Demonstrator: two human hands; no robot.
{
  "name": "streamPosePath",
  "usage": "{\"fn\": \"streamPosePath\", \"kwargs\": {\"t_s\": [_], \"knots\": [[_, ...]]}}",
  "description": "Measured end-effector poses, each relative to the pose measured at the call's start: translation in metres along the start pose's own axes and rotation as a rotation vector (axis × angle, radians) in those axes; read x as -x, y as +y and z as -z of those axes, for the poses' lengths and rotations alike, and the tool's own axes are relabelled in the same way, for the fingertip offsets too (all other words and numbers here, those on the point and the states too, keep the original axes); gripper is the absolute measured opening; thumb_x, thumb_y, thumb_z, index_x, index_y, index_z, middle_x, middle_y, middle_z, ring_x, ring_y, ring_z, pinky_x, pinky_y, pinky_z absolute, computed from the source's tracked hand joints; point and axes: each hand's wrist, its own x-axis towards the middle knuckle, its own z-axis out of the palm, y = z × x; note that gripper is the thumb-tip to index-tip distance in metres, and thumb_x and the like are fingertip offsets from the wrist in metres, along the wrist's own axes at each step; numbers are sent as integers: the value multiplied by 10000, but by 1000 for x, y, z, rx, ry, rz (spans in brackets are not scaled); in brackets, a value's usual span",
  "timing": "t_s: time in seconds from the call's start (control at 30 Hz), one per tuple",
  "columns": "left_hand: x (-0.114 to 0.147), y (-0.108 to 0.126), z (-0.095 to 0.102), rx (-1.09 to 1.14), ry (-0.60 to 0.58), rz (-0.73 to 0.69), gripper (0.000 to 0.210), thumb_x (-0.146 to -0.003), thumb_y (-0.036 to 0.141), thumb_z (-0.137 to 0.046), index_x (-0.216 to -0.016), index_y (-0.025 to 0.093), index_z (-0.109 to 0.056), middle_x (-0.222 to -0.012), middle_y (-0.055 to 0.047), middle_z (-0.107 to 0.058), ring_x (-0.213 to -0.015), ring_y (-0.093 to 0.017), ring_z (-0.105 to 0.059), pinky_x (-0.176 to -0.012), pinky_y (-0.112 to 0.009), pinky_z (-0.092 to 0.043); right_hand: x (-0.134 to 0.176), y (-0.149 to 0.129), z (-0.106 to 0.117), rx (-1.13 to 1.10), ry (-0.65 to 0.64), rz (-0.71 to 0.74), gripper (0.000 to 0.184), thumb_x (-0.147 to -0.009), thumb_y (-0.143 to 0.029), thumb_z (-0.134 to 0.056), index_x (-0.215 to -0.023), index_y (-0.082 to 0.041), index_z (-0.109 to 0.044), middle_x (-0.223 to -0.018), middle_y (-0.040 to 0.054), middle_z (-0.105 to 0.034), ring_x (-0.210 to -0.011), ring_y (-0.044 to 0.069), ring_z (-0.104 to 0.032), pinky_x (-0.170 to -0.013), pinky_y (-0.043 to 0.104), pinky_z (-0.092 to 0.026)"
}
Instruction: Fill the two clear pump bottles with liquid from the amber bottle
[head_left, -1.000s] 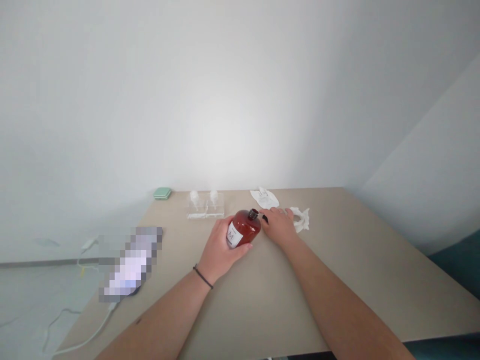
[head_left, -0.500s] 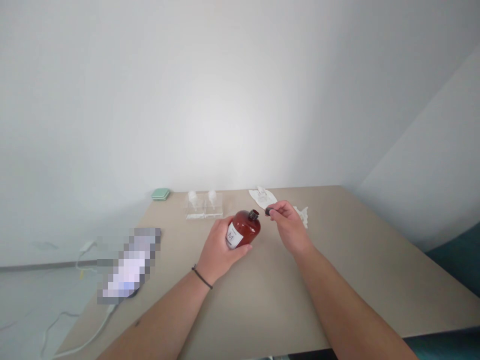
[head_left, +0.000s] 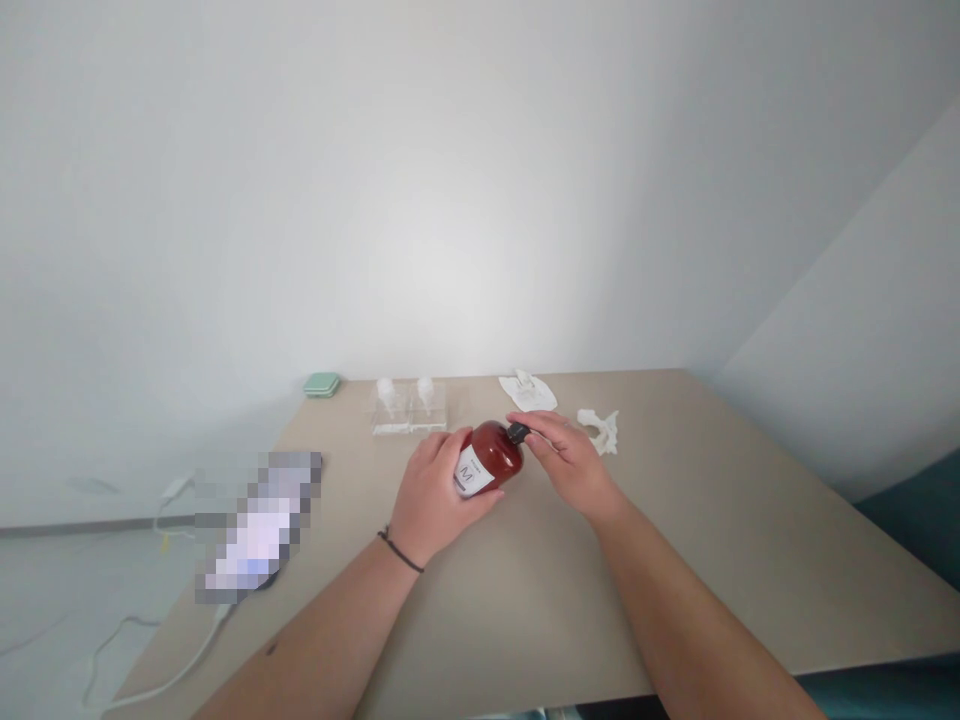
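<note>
My left hand (head_left: pixel 433 495) is wrapped round a brown bottle (head_left: pixel 497 452) with a white label marked M. The bottle is tilted, its neck pointing up and to the right. A black cap (head_left: pixel 518 432) sits on the neck, and my right hand (head_left: pixel 566 455) pinches it between thumb and fingers. How far the cap is threaded on cannot be seen. Part of the bottle's body is hidden behind my left fingers.
Behind the bottle is a clear plastic holder (head_left: pixel 411 423) with two white-topped items. Crumpled white tissues (head_left: pixel 529 392) lie at the back. A green case (head_left: pixel 322 385) sits at the far left corner. A blurred-out phone (head_left: pixel 259 530) with a white cable lies at the left edge.
My right hand has moved left with the black cap, from beside the open neck onto it. The bottle has shifted very slightly in my left hand's grip.
</note>
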Motion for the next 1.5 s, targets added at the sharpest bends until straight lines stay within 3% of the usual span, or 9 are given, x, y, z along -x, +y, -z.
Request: {"fn": "streamPosePath", "kwargs": {"t_s": [0.2,0.63,0.83,0.97,1.1,1.17,1.33,1.43,1.5], "knots": [[-2,5,4,-209,-8,-55,735,-663,470,-812,-1279,201,-513,-1129,-131,-609,-1059,-341,-574,-933,-481,-465,-1,-3,9,289,-9,42,269,-954,-387,-533,-1092,-242,-713,-1023,91,-750,-1003,260,-646,-944,444,-468],[-4,1,14,-90,-90,-51,680,-688,432,-790,-1274,219,-521,-1108,-101,-613,-1015,-301,-602,-910,-442,-495,0,-5,13,163,-124,165,237,-971,-298,-522,-1146,-276,-680,-1110,63,-747,-1052,227,-661,-985,437,-465],[-5,-2,16,-82,-117,-78,667,-685,458,-779,-1254,213,-531,-1097,-108,-626,-1014,-307,-607,-915,-447,-492,0,-6,16,201,-135,100,254,-950,-379,-547,-1125,-269,-694,-1073,80,-750,-1020,245,-659,-937,429,-472],[-6,3,15,-105,-143,-92,678,-676,467,-784,-1253,213,-534,-1087,-104,-628,-1016,-311,-605,-918,-445,-485,-1,-4,11,298,-60,-28,348,-910,-519,-551,-826,-222,-714,-788,61,-721,-782,221,-637,-733,355,-474],[-7,6,13,-94,-174,-93,693,-692,507,-764,-1278,222,-529,-1069,-104,-623,-991,-308,-605,-890,-443,-487,0,4,7,289,32,-130,630,-980,-584,-300,-503,-220,-493,-507,21,-518,-536,164,-494,-577,327,-384],[-7,6,13,-82,-174,-82,693,-696,515,-760,-1283,226,-532,-1067,-104,-618,-977,-303,-607,-878,-436,-487,1,7,10,169,55,-132,621,-989,-587,-259,-590,-214,-555,-561,21,-547,-568,165,-516,-590,322,-401],[-7,4,13,-78,-162,-72,685,-702,517,-753,-1274,213,-529,-1091,-110,-618,-997,-306,-601,-891,-440,-480,2,2,20,-64,-127,-94,352,-871,-504,-610,-1087,-231,-661,-849,28,-671,-740,178,-586,-669,304,-461],[-7,5,12,-97,-167,-91,689,-706,522,-748,-1273,203,-522,-1077,-110,-622,-996,-309,-597,-887,-441,-480,1,-1,18,-19,-158,-157,301,-824,-467,-665,-993,-219,-685,-752,8,-667,-649,162,-556,-609,289,-441],[-7,5,12,-105,-173,-107,689,-701,521,-752,-1273,212,-523,-1069,-106,-624,-990,-309,-597,-887,-443,-478,0,0,15,65,-126,-219,310,-818,-517,-649,-798,-209,-669,-609,-17,-605,-563,151,-515,-543,278,-393]]}}
